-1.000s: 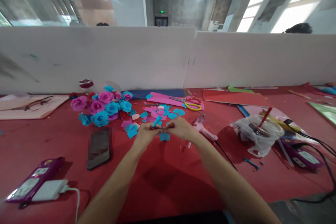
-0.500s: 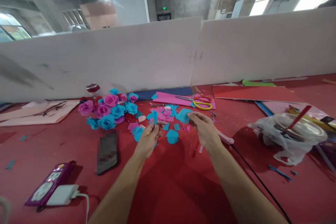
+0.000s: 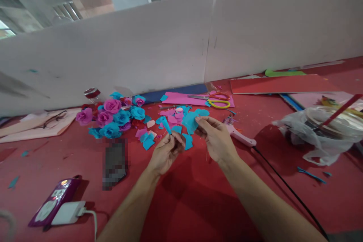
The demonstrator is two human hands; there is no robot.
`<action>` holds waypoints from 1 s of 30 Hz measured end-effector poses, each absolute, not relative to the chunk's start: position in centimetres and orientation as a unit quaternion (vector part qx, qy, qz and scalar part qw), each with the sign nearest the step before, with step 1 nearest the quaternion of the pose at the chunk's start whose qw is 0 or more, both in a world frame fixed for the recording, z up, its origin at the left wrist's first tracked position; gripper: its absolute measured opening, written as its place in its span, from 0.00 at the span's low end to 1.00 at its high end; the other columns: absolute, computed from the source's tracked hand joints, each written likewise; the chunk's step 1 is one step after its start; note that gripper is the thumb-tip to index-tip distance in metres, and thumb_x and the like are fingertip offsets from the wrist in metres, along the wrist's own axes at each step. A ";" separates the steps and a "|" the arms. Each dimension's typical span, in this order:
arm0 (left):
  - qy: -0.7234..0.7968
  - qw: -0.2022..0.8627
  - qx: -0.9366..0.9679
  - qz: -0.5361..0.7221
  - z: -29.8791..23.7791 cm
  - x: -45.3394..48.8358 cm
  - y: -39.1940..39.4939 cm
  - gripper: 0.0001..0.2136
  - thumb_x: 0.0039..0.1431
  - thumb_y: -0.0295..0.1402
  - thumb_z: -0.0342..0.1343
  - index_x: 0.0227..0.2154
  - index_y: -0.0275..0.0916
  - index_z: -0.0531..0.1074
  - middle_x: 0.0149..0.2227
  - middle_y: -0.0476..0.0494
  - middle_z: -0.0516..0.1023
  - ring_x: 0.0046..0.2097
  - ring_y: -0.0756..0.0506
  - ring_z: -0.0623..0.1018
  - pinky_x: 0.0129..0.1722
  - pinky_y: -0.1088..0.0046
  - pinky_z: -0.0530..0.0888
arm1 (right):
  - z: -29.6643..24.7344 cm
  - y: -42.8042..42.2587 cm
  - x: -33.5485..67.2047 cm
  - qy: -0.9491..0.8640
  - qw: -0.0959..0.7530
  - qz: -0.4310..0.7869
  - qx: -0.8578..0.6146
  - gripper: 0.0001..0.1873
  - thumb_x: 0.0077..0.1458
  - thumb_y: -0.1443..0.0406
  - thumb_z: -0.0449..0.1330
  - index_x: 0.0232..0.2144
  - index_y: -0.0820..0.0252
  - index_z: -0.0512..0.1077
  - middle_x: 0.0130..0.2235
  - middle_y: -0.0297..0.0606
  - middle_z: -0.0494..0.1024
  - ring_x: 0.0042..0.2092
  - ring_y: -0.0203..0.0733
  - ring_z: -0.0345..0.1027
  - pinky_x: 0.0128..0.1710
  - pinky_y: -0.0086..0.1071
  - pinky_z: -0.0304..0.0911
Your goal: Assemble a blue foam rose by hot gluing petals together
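My left hand is closed on a small rolled piece of blue paper, which points up from its fingertips. Just to the right, my right hand pinches a blue paper petal by its right edge. The petal is held apart from the roll. Loose blue, pink and pale paper petals lie scattered on the red table behind both hands. A bunch of blue, pink and red paper roses stands to the left. A pink glue gun with a black cord lies beside my right hand.
Scissors with red and yellow handles rest on a pink paper sheet. A phone and a purple power strip lie at left. A bagged cup with a red straw stands at right. A white partition rises behind.
My right hand has brought its petal closer to my left hand. The left hand has turned a little, still holding the roll. The head view has tilted downward.
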State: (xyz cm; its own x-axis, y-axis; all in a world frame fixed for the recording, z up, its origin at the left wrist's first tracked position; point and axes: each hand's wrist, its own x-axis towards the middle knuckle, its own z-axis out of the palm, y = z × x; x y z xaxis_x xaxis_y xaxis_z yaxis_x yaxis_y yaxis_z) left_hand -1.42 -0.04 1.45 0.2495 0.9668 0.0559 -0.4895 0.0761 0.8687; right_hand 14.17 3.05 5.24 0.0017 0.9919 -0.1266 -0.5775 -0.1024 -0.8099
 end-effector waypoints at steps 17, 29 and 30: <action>0.322 0.613 0.520 0.500 0.5 -1.3 0.0 0.14 0.56 0.40 0.55 0.20 0.36 0.72 0.30 0.43 0.67 0.38 0.45 0.67 0.41 0.68 0.64 | 5.3 2.2 13.3 -0.276 0.592 0.677 -0.341 0.10 0.38 0.61 0.70 0.21 0.59 0.73 0.25 0.30 0.75 0.28 0.32 0.67 0.35 0.31 0.66; 0.391 0.564 0.384 0.618 0.4 -1.1 0.8 0.07 0.51 0.33 0.62 0.28 0.40 0.68 0.25 0.52 0.72 0.28 0.52 0.70 0.29 0.76 0.65 | 5.5 3.0 14.2 -0.275 0.649 0.611 -0.360 0.10 0.40 0.60 0.69 0.23 0.58 0.73 0.26 0.31 0.74 0.28 0.34 0.66 0.33 0.31 0.65; 0.378 0.583 0.347 0.630 0.4 -1.1 0.8 0.09 0.48 0.32 0.64 0.27 0.39 0.68 0.26 0.52 0.73 0.28 0.53 0.70 0.28 0.77 0.65 | 5.3 2.9 14.0 -0.277 0.643 0.617 -0.359 0.10 0.40 0.60 0.69 0.22 0.58 0.73 0.25 0.31 0.74 0.28 0.34 0.66 0.32 0.30 0.65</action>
State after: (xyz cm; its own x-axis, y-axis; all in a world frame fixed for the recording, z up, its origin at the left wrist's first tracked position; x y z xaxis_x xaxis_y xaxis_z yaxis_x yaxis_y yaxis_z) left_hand -1.06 0.81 0.41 -0.0795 0.9968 -0.0026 -0.4717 -0.0354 0.8810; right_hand 14.00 2.93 5.33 0.0853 0.9926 -0.0859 -0.5949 -0.0184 -0.8036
